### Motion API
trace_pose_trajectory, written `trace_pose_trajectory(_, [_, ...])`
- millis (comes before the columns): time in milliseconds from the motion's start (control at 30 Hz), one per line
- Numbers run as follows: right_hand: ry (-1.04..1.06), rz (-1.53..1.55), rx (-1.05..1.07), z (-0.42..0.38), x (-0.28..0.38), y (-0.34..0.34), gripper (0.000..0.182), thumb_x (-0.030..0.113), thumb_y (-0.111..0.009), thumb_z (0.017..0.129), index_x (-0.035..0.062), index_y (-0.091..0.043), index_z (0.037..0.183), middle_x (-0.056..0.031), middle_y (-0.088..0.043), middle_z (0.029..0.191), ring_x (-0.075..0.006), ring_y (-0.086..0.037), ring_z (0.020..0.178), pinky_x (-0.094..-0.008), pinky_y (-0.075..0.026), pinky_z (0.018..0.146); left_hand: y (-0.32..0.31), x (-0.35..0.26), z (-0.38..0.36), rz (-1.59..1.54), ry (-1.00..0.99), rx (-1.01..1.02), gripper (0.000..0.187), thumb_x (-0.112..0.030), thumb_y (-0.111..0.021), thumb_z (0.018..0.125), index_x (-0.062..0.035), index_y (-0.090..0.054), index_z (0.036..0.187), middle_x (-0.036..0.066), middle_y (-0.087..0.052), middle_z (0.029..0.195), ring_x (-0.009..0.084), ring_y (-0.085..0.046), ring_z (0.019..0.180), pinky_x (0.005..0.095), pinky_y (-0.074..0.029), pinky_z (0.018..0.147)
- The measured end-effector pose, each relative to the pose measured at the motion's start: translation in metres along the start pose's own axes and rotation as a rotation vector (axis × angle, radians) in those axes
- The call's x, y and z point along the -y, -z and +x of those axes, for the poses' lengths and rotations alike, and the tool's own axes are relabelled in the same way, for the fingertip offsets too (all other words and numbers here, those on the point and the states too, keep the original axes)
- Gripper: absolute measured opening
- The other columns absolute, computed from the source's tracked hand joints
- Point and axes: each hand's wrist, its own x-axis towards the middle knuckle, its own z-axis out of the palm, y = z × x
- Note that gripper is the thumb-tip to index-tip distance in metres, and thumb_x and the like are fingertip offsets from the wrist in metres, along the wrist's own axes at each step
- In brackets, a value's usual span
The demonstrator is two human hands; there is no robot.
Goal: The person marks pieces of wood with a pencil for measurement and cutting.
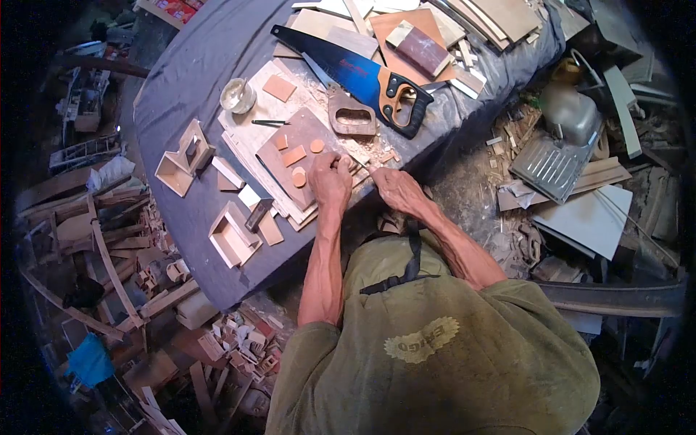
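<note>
My left hand (331,180) is closed at the near edge of the boards, fingers curled in a pinch; whatever they hold is too small to make out. Close by on the right, my right hand (399,190) pinches a thin stick-like piece (358,167) that points toward the left hand. Beside my left hand lies a brown sheet (275,161) bearing small round wooden discs (299,176) and a small rectangular wooden piece (293,155). Just beyond my hands rests a wooden-handled saw (351,116) amid sawdust.
A blue handsaw (355,71) crosses the table's far side near a sanding block (418,48). A jar (237,96) and a pen (270,122) sit left. Small wooden boxes (235,233) stand on the dark table cover (190,250). Wood scraps (246,341) litter the floor.
</note>
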Motion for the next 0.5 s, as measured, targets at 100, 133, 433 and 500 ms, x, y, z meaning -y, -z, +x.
trace_pose_trajectory(100, [-0.009,0.021,-0.013,-0.0004,0.0007,0.0029,0.029,0.018,-0.037,0.104,-0.0046,-0.050,0.091,-0.0254,-0.058,0.078,-0.0442,-0.061,0.073,-0.0511,-0.047,0.063,0.0000,-0.0001,0.0008,0.008,0.028,0.019,0.015,-0.011,-0.075,0.075,0.0013,-0.069,0.082,0.018,-0.066,0.077,0.0333,-0.064,0.069,0.0419,-0.049,0.067])
trace_pose_trajectory(133, [-0.011,0.031,-0.025,-0.0004,0.0008,0.0027,0.032,0.019,-0.037,0.104,-0.0053,-0.050,0.088,-0.0253,-0.058,0.077,-0.0440,-0.061,0.073,-0.0513,-0.048,0.064,0.0003,-0.0002,0.0007,0.005,0.033,0.018,0.015,-0.011,-0.075,0.075,0.0013,-0.069,0.082,0.018,-0.066,0.077,0.0335,-0.064,0.070,0.0420,-0.049,0.067])
trace_pose_trajectory(433, [-0.022,0.073,-0.012,-0.0013,0.0010,-0.0009,0.028,0.020,-0.036,0.104,-0.0027,-0.050,0.096,-0.0261,-0.055,0.077,-0.0454,-0.057,0.073,-0.0511,-0.043,0.064,0.0007,-0.0040,0.0028,0.027,0.079,0.041,0.014,-0.010,-0.075,0.074,0.0013,-0.070,0.081,0.018,-0.067,0.078,0.0343,-0.064,0.070,0.0425,-0.049,0.068])
trace_pose_trajectory(500, [-0.013,0.053,-0.010,-0.0015,0.0027,-0.0010,0.027,0.020,-0.037,0.104,-0.0026,-0.050,0.096,-0.0258,-0.054,0.077,-0.0451,-0.057,0.072,-0.0509,-0.043,0.063,0.0014,-0.0055,0.0036,0.033,0.101,0.055,0.015,-0.011,-0.075,0.074,0.0014,-0.070,0.081,0.018,-0.067,0.077,0.0344,-0.065,0.070,0.0424,-0.049,0.068])
